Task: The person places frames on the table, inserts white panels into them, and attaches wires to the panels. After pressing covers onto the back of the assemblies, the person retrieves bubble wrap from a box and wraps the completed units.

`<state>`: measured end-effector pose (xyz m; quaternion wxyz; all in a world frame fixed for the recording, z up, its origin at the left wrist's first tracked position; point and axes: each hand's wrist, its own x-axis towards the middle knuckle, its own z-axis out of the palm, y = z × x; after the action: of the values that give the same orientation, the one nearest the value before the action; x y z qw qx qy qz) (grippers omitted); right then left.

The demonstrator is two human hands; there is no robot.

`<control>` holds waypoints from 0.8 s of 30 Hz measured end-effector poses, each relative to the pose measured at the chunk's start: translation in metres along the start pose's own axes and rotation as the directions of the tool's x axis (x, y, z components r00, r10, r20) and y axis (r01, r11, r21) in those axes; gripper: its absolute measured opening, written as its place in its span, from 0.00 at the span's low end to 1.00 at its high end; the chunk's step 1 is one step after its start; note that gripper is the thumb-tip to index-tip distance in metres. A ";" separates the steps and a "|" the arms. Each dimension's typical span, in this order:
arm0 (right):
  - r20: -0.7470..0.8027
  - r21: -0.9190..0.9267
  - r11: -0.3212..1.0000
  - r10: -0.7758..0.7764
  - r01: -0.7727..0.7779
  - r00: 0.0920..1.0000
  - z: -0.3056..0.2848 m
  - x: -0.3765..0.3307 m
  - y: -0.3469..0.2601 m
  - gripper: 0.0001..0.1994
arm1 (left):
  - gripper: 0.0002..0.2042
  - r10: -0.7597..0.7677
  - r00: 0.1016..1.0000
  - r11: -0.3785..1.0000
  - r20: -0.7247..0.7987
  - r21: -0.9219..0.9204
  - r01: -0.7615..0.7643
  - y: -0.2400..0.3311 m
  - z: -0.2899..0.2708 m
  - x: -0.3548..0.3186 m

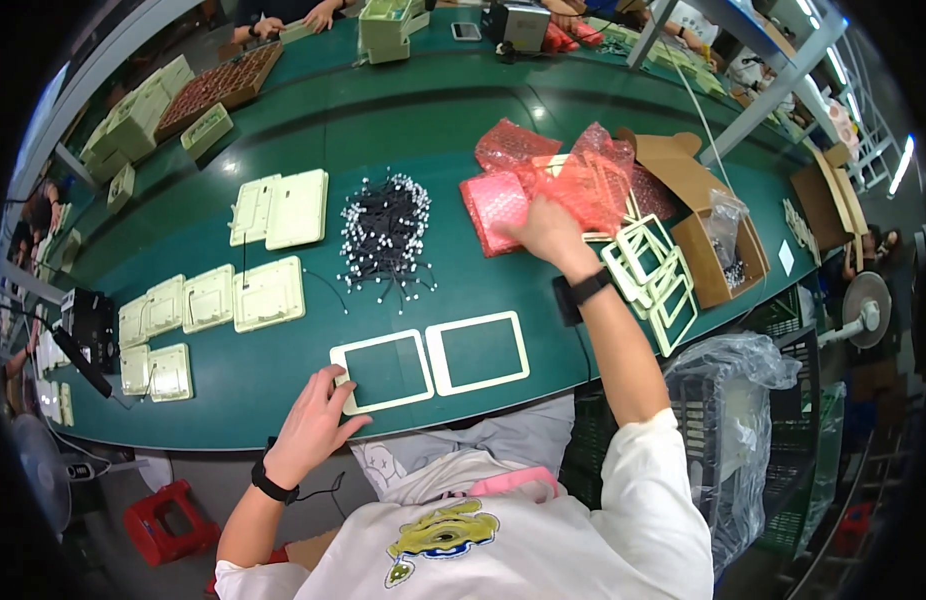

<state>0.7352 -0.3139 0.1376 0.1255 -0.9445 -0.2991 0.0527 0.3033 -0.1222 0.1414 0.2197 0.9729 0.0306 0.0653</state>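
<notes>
A person in a white printed shirt [503, 540] leans over a long green workbench [383, 120]. Two pale square frames lie side by side at the bench's near edge. The left hand [313, 425] rests with fingers spread on the near corner of the left frame [381, 371], pressing it rather than gripping. The right frame [477, 352] lies untouched just beside it. The right hand [548, 230] reaches to the far right part of the bench and closes on a sheet of pink bubble wrap [553, 185], under which more pale frames [653, 275] are stacked.

The frames look like thin, light, stiff plastic, likely to flex or crack if twisted; taking one by two opposite sides seems safest. The wrap is soft and crumples anywhere it is pinched.

On the bench's middle sits a heap of small black-and-white wired parts [386, 235]; cream panels [268, 290] lie toward its left end, an open cardboard box [708, 235] toward its right. Other workers sit at the far side, in a factory hall.
</notes>
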 end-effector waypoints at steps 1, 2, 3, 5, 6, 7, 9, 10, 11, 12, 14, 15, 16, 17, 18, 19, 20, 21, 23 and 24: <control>-0.008 0.004 1.000 -0.008 0.008 1.000 0.001 0.006 -0.007 0.40 | 0.22 -0.009 1.000 1.000 -0.013 0.001 0.009 0.003 -0.010 0.004; 0.028 -0.021 1.000 0.010 -0.009 1.000 -0.001 0.010 -0.014 0.42 | 0.21 -0.015 0.999 1.000 -0.029 0.001 0.015 0.010 -0.023 0.010; 0.065 -0.051 0.998 0.026 -0.022 0.998 -0.003 0.013 -0.021 0.43 | 0.21 -0.025 0.999 1.000 -0.047 -0.001 0.025 0.018 -0.032 0.016; 0.101 -0.088 0.996 0.020 -0.011 0.995 -0.004 0.014 -0.021 0.45 | 0.21 -0.078 0.997 0.965 0.026 -0.249 0.082 0.039 -0.050 0.046; 0.086 -0.106 0.993 0.056 -0.046 0.995 -0.001 0.015 -0.014 0.46 | 0.21 -0.106 0.987 0.872 0.117 -0.467 0.149 0.048 -0.060 0.067; 0.066 -0.125 0.989 0.090 -0.082 0.994 -0.001 0.015 -0.011 0.46 | 0.19 -0.138 0.964 0.709 0.227 -0.657 0.256 0.056 -0.060 0.094; 0.019 -0.100 0.991 0.089 -0.087 0.996 -0.005 0.007 -0.027 0.44 | 0.18 -0.119 0.941 0.433 0.316 -0.837 0.336 0.056 -0.046 0.146; -0.022 -0.086 0.988 0.126 -0.127 0.992 -0.004 0.003 -0.039 0.42 | 0.17 -0.095 0.950 0.365 0.297 -0.877 0.311 0.047 -0.032 0.173; -0.030 -0.079 0.990 0.118 -0.120 0.993 -0.003 -0.002 -0.042 0.42 | 0.19 -0.166 0.944 0.460 0.286 -0.824 0.330 0.044 -0.019 0.206; -0.077 -0.128 0.984 0.110 -0.120 0.991 -0.002 -0.006 -0.046 0.42 | 0.21 -0.231 0.936 0.545 0.267 -0.761 0.352 0.042 -0.006 0.239; -0.173 -0.215 0.970 0.076 -0.113 0.982 0.001 -0.009 -0.061 0.40 | 0.27 -0.379 0.874 0.472 0.304 -0.749 0.465 0.032 0.015 0.290; -0.184 -0.206 0.973 0.067 -0.105 0.981 0.003 -0.012 -0.066 0.40 | 0.27 -0.385 0.876 0.483 0.289 -0.746 0.459 0.028 0.024 0.302; -0.235 -0.230 0.971 0.008 -0.064 0.972 0.004 -0.015 -0.062 0.40 | 0.28 -0.397 0.878 0.446 0.268 -0.780 0.440 0.031 0.034 0.320; -0.276 -0.253 0.967 -0.053 -0.020 0.960 0.007 -0.019 -0.060 0.39 | 0.28 -0.415 0.874 0.405 0.253 -0.809 0.427 0.036 0.041 0.332; -0.313 -0.279 0.960 -0.113 0.022 0.943 0.009 -0.019 -0.058 0.38 | 0.29 -0.434 0.869 0.363 0.239 -0.836 0.412 0.037 0.046 0.341; -0.314 -0.281 0.960 -0.089 -0.003 0.945 0.011 -0.020 -0.050 0.38 | 0.29 -0.414 0.874 0.365 0.255 -0.833 0.416 0.040 0.051 0.347; -0.369 -0.028 0.983 -0.178 0.181 0.912 0.011 -0.018 -0.044 0.36 | 0.30 -0.430 0.855 0.345 0.291 -0.822 0.453 0.034 0.049 0.351; -0.448 0.211 0.906 -0.244 0.367 0.860 0.011 -0.016 -0.037 0.34 | 0.30 -0.446 0.834 0.324 0.325 -0.810 0.489 0.025 0.046 0.353; -0.370 0.464 0.827 -0.147 0.319 0.918 0.020 -0.009 -0.018 0.32 | 0.31 -0.447 0.816 0.307 0.366 -0.795 0.524 0.017 0.048 0.355; -0.270 0.694 0.672 -0.087 0.256 0.959 0.023 -0.007 -0.014 0.31 | 0.31 -0.429 0.830 0.289 0.356 -0.816 0.500 0.015 0.051 0.353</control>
<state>0.7176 -0.3022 0.1194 0.5227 -0.7857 -0.3268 0.0522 0.6600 -0.1259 0.1427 0.7031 0.6593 0.2650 -0.0284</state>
